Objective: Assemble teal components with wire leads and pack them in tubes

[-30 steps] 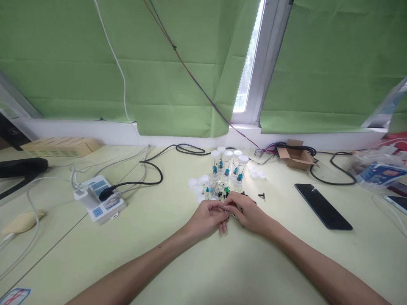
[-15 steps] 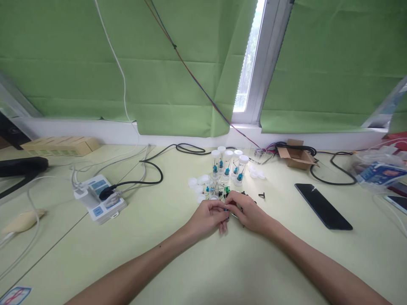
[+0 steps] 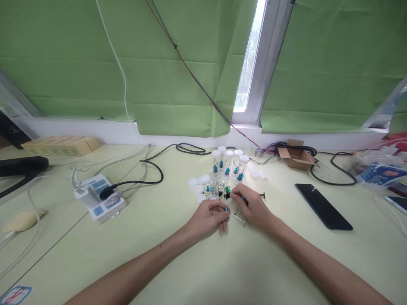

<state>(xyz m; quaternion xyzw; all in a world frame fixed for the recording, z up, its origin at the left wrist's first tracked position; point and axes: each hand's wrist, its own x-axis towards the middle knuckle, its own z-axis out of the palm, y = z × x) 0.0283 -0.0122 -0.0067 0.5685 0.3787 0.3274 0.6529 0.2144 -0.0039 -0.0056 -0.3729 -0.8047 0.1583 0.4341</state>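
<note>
My left hand (image 3: pixel 208 218) is closed in a pinch on a small blue metal part (image 3: pixel 226 209), from which a thin metal rod (image 3: pixel 226 197) stands upright. My right hand (image 3: pixel 252 205) is a little to the right, thumb and forefinger together beside small green parts (image 3: pixel 227 190) and black parts (image 3: pixel 227 196); what they hold, if anything, cannot be made out. Below the right hand lies an L-shaped hex key (image 3: pixel 239 219). Several clear tubes with white caps (image 3: pixel 243 159) stand behind the hands, with blue parts inside. An uncapped clear tube (image 3: pixel 214 190) is closer to my left hand.
Loose white caps (image 3: pixel 192 182) lie left of the tubes, others (image 3: pixel 257 173) to the right. A black T-shaped piece (image 3: pixel 262 195) and a phone (image 3: pixel 322 206) lie on the right. A power strip (image 3: pixel 104 207) with cables is on the left, a small open cardboard box (image 3: pixel 298 156) at the back.
My right hand has moved away from my left fingers, up and to the right. The upright rod and hex key now show more fully. My left hand has stayed in place.
</note>
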